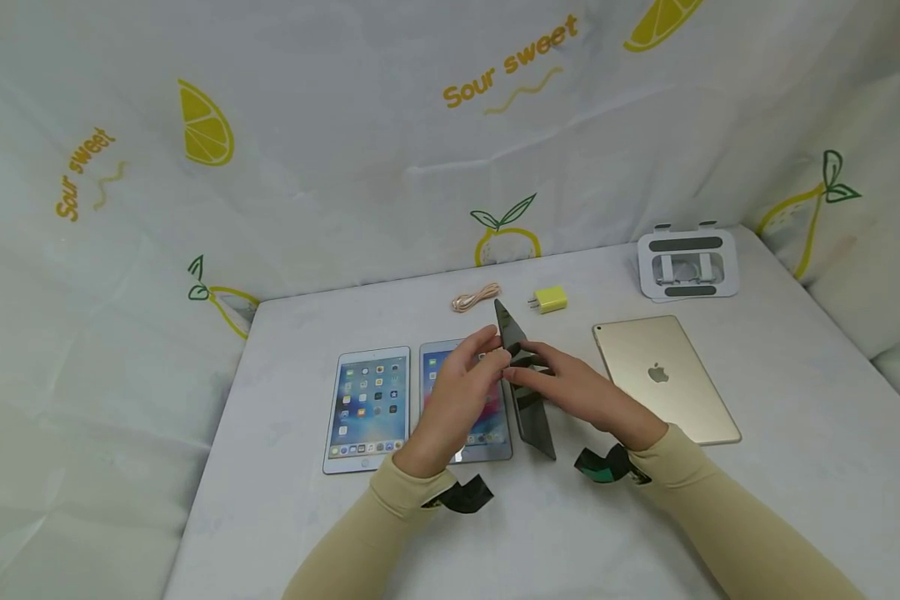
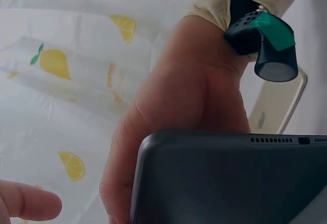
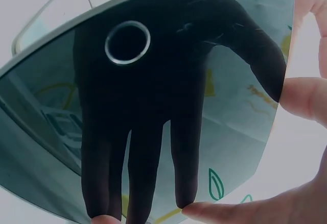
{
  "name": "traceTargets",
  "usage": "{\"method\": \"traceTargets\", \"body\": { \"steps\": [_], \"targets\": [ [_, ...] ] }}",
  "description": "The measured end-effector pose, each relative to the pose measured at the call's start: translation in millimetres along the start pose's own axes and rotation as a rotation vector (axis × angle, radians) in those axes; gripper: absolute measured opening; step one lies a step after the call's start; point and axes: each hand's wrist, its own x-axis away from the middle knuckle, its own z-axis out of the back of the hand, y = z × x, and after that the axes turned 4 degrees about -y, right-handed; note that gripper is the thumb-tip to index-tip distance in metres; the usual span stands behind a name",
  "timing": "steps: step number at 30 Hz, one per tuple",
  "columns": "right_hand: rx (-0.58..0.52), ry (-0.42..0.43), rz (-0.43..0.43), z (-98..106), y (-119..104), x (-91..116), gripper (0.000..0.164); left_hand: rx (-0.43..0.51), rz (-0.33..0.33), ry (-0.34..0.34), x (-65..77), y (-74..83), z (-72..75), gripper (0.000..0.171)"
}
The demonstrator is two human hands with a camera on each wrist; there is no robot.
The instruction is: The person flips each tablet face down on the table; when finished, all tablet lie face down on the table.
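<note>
A dark grey tablet (image 1: 536,417) stands on edge between my hands, seen almost side-on in the head view. Its back (image 2: 225,178), with speaker holes and a port along one end, faces the left wrist camera. The right wrist view has its black screen (image 3: 230,117), with a round home button and a hand's reflection. My right hand (image 1: 573,387) grips the tablet, its fingers on the screen side. My left hand (image 1: 457,396) is at the tablet's back side, fingertips right beside its edge; one extended digit shows apart from it in the left wrist view.
Two white-framed tablets with lit screens, one outer (image 1: 370,408) and one partly hidden (image 1: 483,450), lie to the left. A gold tablet (image 1: 660,375) lies face down at right. Behind are a coiled cable (image 1: 476,297), a yellow charger (image 1: 550,299) and a white folding stand (image 1: 688,263).
</note>
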Motion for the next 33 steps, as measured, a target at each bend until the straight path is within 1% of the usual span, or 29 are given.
{"method": "traceTargets", "body": {
  "steps": [11,17,22,26,30,33],
  "targets": [
    [-0.102,-0.049,0.07,-1,0,0,0.08,-0.044,-0.007,0.022,1.1,0.1,-0.1,0.058],
    [-0.123,-0.055,0.084,-2,-4,1,0.078,-0.049,-0.012,0.021,1.8,1.2,-0.2,0.058],
    [-0.126,-0.065,0.105,0,-6,1,0.078,-0.048,-0.031,0.022,0.9,-0.2,-0.1,0.056],
    [-0.125,-0.048,0.123,6,-5,6,0.074,-0.051,-0.028,-0.006,-2.1,-4.6,-3.8,0.054],
    [-0.113,-0.017,0.159,12,-4,13,0.069,-0.036,-0.003,-0.045,-6.4,-10.7,-8.5,0.056],
    [-0.094,0.004,0.186,14,-5,17,0.066,-0.021,0.019,-0.06,-9.1,-15.5,-11.0,0.056]
  ]
}}
